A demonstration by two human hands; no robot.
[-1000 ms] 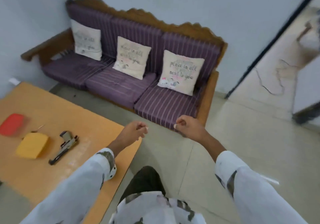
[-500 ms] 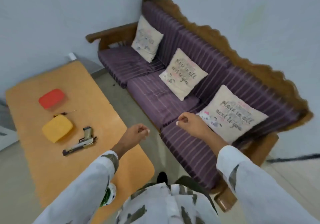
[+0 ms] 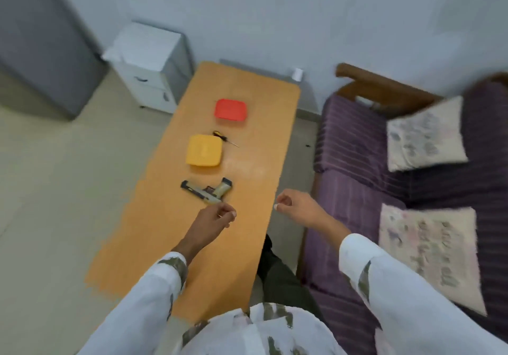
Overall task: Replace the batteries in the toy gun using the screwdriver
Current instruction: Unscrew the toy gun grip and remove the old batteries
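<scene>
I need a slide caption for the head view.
Left hand and right hand curled near toy gun; screwdriver by yellow box on table.

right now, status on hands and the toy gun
Left hand, right hand curled, empty. Toy gun flat on table, untouched. Screwdriver by yellow box. Nothing in the way.

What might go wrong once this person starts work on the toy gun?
1. The screwdriver is thin and lies beyond the yellow box. A reach over the gun may knock either one.
2. The table is narrow and looks smooth, so a loosened screw or a battery could roll off onto the floor.
</scene>
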